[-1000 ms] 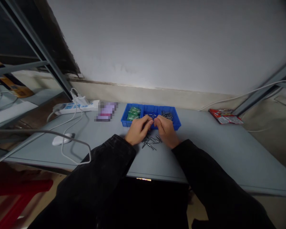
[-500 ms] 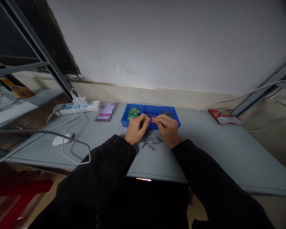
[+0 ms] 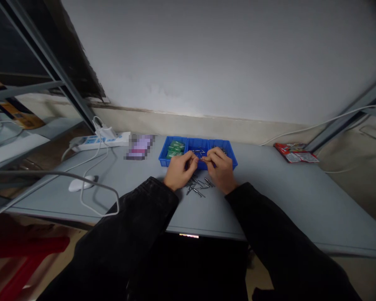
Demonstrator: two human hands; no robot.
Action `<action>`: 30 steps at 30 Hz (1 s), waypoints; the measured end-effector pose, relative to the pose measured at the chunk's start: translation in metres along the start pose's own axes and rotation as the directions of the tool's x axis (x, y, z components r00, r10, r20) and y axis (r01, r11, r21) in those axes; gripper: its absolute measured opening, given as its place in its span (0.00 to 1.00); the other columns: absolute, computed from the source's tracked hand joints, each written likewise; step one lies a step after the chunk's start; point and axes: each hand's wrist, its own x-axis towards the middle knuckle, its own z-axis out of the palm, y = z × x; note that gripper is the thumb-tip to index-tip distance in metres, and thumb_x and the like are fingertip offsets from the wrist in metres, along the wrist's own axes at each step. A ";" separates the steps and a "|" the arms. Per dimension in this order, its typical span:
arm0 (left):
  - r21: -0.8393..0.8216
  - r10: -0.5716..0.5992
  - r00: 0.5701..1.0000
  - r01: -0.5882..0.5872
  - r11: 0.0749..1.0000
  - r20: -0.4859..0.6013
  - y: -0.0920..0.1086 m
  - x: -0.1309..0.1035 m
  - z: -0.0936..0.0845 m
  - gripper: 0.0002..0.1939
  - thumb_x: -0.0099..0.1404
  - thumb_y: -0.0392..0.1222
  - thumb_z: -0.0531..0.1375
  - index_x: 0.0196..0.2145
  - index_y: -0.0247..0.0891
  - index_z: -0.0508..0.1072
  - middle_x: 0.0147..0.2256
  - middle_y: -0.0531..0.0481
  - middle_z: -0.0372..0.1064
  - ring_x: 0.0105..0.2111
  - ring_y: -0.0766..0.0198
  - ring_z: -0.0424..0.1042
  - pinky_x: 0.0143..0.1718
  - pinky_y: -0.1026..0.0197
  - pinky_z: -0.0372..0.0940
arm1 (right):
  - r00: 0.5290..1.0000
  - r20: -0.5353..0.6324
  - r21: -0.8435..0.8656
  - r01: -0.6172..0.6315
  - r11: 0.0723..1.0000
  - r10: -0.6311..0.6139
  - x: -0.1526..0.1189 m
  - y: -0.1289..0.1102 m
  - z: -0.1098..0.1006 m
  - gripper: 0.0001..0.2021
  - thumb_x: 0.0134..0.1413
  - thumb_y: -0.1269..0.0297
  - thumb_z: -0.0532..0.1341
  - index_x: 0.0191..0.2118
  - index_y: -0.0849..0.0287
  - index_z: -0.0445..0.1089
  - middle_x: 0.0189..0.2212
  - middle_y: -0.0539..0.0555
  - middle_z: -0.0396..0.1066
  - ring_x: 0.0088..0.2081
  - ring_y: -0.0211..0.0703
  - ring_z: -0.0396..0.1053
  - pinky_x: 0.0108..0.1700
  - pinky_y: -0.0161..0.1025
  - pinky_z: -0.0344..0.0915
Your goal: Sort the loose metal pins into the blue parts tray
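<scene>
Pinching a thin metal pin (image 3: 201, 158) between the fingertips of both hands, I hold it just above the near edge of the blue three-compartment tray (image 3: 232, 155). My left hand (image 3: 179, 171) is curled, thumb and forefinger closed on the pin's left end; my right hand (image 3: 220, 169) grips its right end the same way. Below my wrists, a loose scatter of metal pins (image 3: 196, 186) lies on the grey table (image 3: 269, 196). The tray's left compartment holds green parts (image 3: 175, 149), the right one dark small hardware; what lies in the middle I cannot tell. Far left sit a white power strip (image 3: 97, 141) and a white mouse (image 3: 80, 183); far right, a red packet (image 3: 295, 152).
</scene>
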 end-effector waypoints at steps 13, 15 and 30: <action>-0.026 -0.023 0.999 0.022 0.999 -0.033 -0.001 0.000 -0.001 0.12 0.72 0.42 0.55 0.30 0.37 0.67 0.23 0.57 0.61 0.22 0.69 0.59 0.29 0.64 0.56 | 0.993 0.115 0.080 -0.013 0.997 0.004 -0.002 -0.003 0.000 0.09 0.71 0.69 0.54 0.40 0.56 0.71 0.39 0.53 0.71 0.41 0.43 0.71 0.44 0.40 0.69; -0.028 -0.027 0.999 0.026 0.999 -0.028 -0.001 0.000 -0.001 0.12 0.73 0.43 0.54 0.30 0.37 0.68 0.23 0.57 0.61 0.22 0.69 0.59 0.29 0.64 0.56 | 0.993 0.114 0.086 -0.015 0.996 0.005 -0.001 -0.004 0.000 0.09 0.71 0.69 0.54 0.41 0.56 0.71 0.39 0.54 0.71 0.42 0.43 0.71 0.44 0.40 0.69; 0.002 -0.021 1.000 0.021 1.000 0.018 0.000 0.000 0.000 0.12 0.72 0.42 0.54 0.29 0.38 0.65 0.23 0.57 0.60 0.23 0.69 0.59 0.28 0.64 0.55 | 0.993 0.100 0.018 -0.070 0.997 0.068 0.000 -0.002 -0.001 0.10 0.66 0.72 0.57 0.31 0.57 0.63 0.34 0.52 0.66 0.37 0.42 0.67 0.38 0.40 0.67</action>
